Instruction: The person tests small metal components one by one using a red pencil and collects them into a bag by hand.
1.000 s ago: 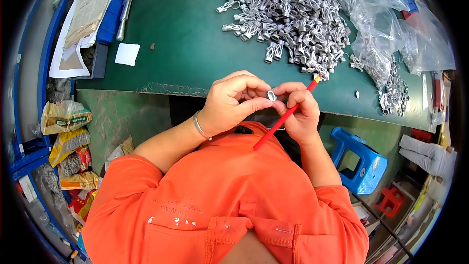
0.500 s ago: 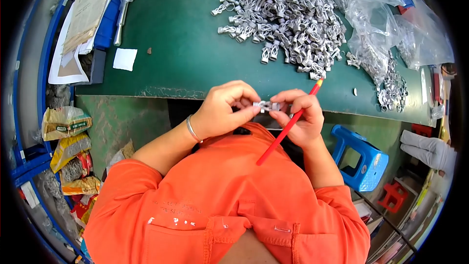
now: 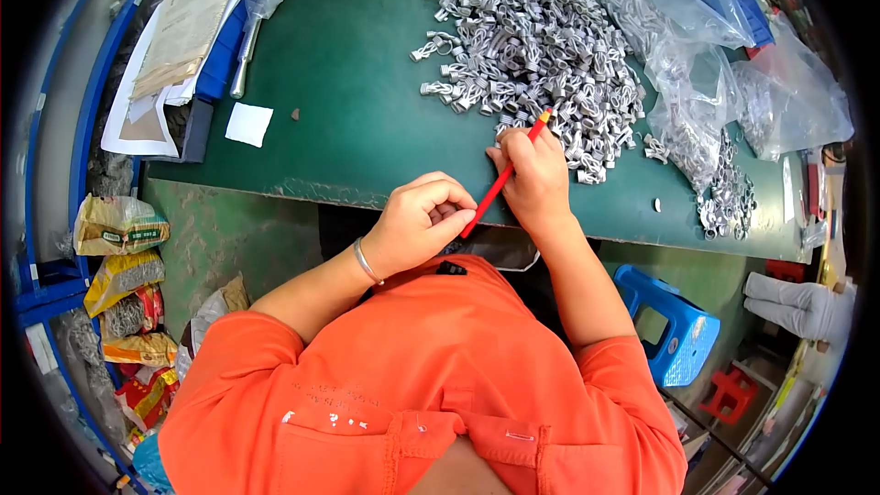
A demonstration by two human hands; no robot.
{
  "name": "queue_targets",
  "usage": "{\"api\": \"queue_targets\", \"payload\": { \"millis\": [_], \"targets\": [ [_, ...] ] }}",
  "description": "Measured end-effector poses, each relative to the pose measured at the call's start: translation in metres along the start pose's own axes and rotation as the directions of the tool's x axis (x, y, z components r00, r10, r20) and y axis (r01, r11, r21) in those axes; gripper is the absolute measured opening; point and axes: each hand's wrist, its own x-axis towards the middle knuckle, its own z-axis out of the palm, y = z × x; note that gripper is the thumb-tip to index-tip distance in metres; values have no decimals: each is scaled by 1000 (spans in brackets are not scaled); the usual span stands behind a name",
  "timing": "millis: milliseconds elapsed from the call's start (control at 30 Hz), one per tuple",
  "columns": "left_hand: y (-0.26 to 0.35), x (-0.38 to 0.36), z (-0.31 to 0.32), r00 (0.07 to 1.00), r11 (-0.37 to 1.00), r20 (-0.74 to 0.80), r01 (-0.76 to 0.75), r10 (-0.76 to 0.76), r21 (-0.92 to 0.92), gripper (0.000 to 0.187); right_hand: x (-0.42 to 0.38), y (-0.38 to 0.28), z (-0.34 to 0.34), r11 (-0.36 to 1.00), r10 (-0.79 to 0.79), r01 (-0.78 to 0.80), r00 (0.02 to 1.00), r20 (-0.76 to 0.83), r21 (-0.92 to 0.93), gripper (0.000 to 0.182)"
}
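A red pencil (image 3: 490, 194) lies across my right hand (image 3: 534, 174), held between the fingers, its yellowish tip pointing up over the pile. That hand rests at the near edge of the heap of grey metal parts (image 3: 522, 27) on the green table (image 3: 339, 82). Its fingertips are turned away, so whether they also pinch a metal part cannot be made out. Bent inward above my lap, my left hand (image 3: 426, 215) wears a bracelet at the wrist. Its fingers are curled together near the pencil's lower end, and anything inside them is hidden.
Plastic bags of parts (image 3: 687, 101) and small metal rings (image 3: 724, 206) occupy the table's right side. A white paper square (image 3: 248, 125) and stacked papers (image 3: 188, 32) are at left. Right of me stands a blue stool (image 3: 674, 325). Another person's grey-clad legs (image 3: 793, 302) show at far right.
My right hand has moved forward from my left hand to the pile, carrying the pencil. The grey part between both hands is no longer visible. My left hand stays near the table edge.
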Motion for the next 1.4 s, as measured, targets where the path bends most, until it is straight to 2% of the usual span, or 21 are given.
{"api": "queue_targets", "payload": {
  "millis": [100,167,200,233,300,333,433,500,633,700,733,767,833,933,1000,1033,1100,1167,1233,1333,1400],
  "targets": [
    [-9,-1,-2,1000,1000,-8,6,-6,1,8,-3,-5,-5,1000,20,-20,1000,9,-14,25],
    [-10,1,-3,1000,1000,-19,1,-1,0,12,-9,-10,-7,915,298,-265,952,-67,306,22],
    [-8,3,-2,996,988,-41,67,-73,-140,18,-13,-13,-7,714,449,-348,894,-14,608,21],
    [-6,4,0,987,952,-53,128,-149,-279,24,-14,-18,-14,456,552,-424,825,126,783,24],
    [-5,10,2,991,931,-54,97,-123,-352,31,-14,-24,-29,187,607,-540,720,336,820,24],
    [-1,12,2,988,897,-25,128,-153,-423,30,-17,-26,-30,101,585,-516,723,368,851,24],
    [7,11,0,983,839,14,162,-181,-520,29,-25,-29,-29,15,516,-436,774,367,900,24],
    [11,10,0,998,879,45,60,-43,-474,30,-32,-27,-27,46,501,-436,789,356,899,26],
    [12,9,5,1000,875,26,-1,15,-485,31,-41,-29,-29,181,469,-397,839,276,900,31],
    [9,8,5,1000,884,27,12,0,-467,29,-41,-33,-32,475,377,-295,920,111,829,32],
    [8,8,4,998,920,12,-56,66,-387,27,-44,-31,-32,544,345,-261,936,71,798,34],
    [8,8,4,991,945,3,-126,133,-302,26,-44,-33,-34,544,349,-266,934,74,796,34],
    [10,7,4,988,954,-5,-148,152,-261,22,-43,-35,-38,701,278,-176,960,-37,691,36],
    [7,5,4,991,961,-8,-131,133,-245,22,-47,-35,-42,721,250,-148,967,-54,677,37],
    [6,1,1,989,982,28,-141,145,-123,21,-47,-34,-47,709,214,-146,977,-13,690,36],
    [10,-1,0,995,984,72,-54,67,-171,20,-46,-32,-49,713,204,-153,979,6,684,35],
    [7,-3,-5,982,991,153,-120,111,51,21,-41,-29,-48,805,229,-198,973,15,560,33],
    [4,-6,-2,982,996,181,-62,49,67,21,-35,-21,-43,879,260,-240,966,8,413,31],
    [-2,-8,2,982,999,188,13,-18,30,18,-21,-13,-35,947,182,-164,982,-43,275,25],
    [-1,-7,2,986,998,166,-12,1,69,18,-1,2,-21,996,-3,7,998,-55,89,23],
    [-2,-7,1,989,997,146,-26,15,71,18,7,9,-17,997,-22,28,997,71,-74,26]
  ]
}}
